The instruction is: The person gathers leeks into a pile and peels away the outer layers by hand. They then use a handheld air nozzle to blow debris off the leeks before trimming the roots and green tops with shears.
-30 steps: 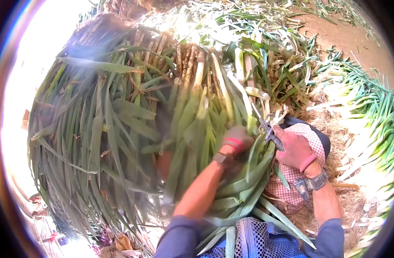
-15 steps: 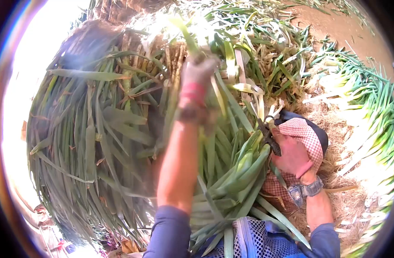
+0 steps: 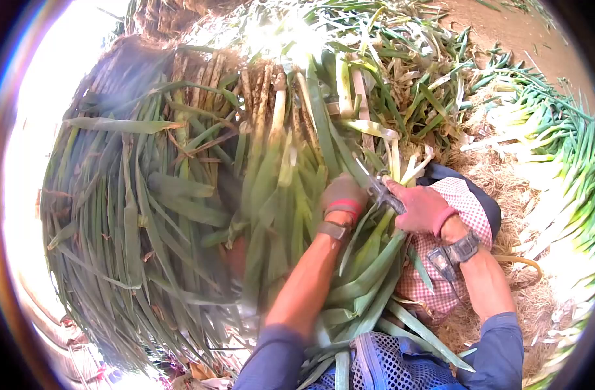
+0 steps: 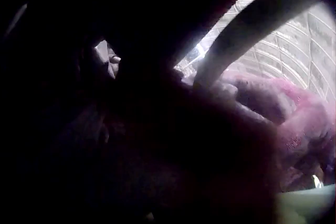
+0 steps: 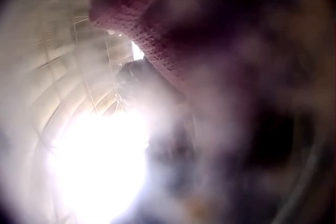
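Observation:
My left hand (image 3: 345, 196), in a reddish glove, bends over the stalks in the middle of the head view and grips a green onion (image 3: 369, 237), its fingertips partly hidden. Just right of it my gloved right hand (image 3: 419, 207) holds dark-handled shears (image 3: 382, 194), the blade pointing up and left. Long green leaves run from between the hands down over the lap. Pale stalk ends (image 3: 414, 170) stick up beyond the right hand. In the dark left wrist view a pink glove (image 4: 304, 113) shows at the right; the right wrist view is mostly blurred glove (image 5: 157, 50).
A large heap of green onions (image 3: 135, 214) fills the left side. Cut leaves (image 3: 434, 97) pile up behind the hands. A red-checked cloth (image 3: 463, 198) lies under the right forearm. Trimmed onions (image 3: 544, 175) line the right, past dry roots (image 3: 508, 244).
My left hand swung up and away toward the back with a green stalk, then came back beside the right hand without it. The right hand stayed near its place, still holding the shears.

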